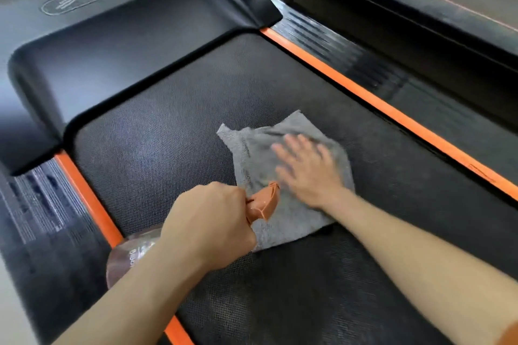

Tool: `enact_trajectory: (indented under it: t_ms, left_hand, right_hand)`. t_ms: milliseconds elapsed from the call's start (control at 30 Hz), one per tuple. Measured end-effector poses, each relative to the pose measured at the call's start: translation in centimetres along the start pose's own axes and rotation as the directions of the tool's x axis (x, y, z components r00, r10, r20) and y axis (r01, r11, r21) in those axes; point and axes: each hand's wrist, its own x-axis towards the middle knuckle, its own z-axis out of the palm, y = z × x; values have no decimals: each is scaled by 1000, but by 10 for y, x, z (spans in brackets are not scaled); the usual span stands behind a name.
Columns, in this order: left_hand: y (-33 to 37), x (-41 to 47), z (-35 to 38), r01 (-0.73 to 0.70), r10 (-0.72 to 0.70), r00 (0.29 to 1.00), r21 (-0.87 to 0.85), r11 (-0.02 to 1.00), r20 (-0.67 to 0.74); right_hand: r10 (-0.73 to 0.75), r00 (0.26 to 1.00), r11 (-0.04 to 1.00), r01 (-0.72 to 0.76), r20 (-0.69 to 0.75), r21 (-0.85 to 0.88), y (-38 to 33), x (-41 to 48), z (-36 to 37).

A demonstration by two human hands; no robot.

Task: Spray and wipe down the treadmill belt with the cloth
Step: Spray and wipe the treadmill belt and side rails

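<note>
The black textured treadmill belt [168, 126] fills the middle of the view. A grey cloth [252, 154] lies spread flat on it. My right hand [308, 168] presses flat on the cloth with straight fingers, and it looks motion-blurred. My left hand [210, 221] grips the neck of a clear spray bottle [126, 255] with an orange trigger head [265, 200]. The nozzle hovers over the near edge of the cloth, and the bottle body hangs over the left orange strip.
Orange strips [392, 112] border the belt on both sides, with ribbed black side rails [42, 204] beyond them. The black motor cover [126, 45] rises at the belt's far end. A second treadmill [448, 8] stands to the right.
</note>
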Motion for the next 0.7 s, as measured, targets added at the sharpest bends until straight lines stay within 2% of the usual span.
enact_trajectory:
  t_ms: [100, 133, 200, 267, 334, 400, 434, 467, 534, 601, 701]
  left_hand:
    - [-1, -3, 0, -14, 13, 999, -34, 999, -34]
    - [-2, -1, -1, -17, 14, 999, -61, 998, -48]
    - [-3, 4, -3, -11, 4, 999, -139, 990, -53]
    - [0, 7, -7, -17, 6, 998, -184, 983, -60]
    - [2, 5, -7, -36, 25, 997, -165, 986, -71]
    - [-5, 1, -8, -32, 23, 996, -107, 994, -86]
    - [-10, -3, -5, -12, 4, 997, -106, 994, -73]
    - [-16, -4, -4, 12, -18, 998, -104, 994, -55]
    - [-26, -3, 0, 39, -39, 999, -89, 995, -5]
    - [-32, -1, 1, 44, -43, 999, -52, 998, 27]
    - [-43, 7, -2, 58, -58, 998, -2, 998, 1]
  right_hand:
    - [336, 942, 941, -336, -5, 47, 48, 0, -9]
    - [381, 924, 923, -380, -8, 55, 46, -4, -8]
    - [376, 926, 925, -375, -2, 63, 12, -12, 0]
    - [258, 966, 964, -258, -2, 59, -40, -25, 8]
    - [21, 998, 999, -23, 64, 40, -80, -35, 9]
    - [-194, 975, 981, 195, 106, -4, -78, -18, 1]
    - [-244, 965, 968, 249, 95, -38, -63, -3, -1]
    - [-206, 976, 975, 210, 66, -68, -44, 16, -6]
    - [79, 997, 997, -79, 16, -18, -9, 46, -15]
    - [298, 955, 953, -296, -9, 68, -7, 63, -15]
    - [385, 922, 916, -379, -24, 131, -49, 80, -8]
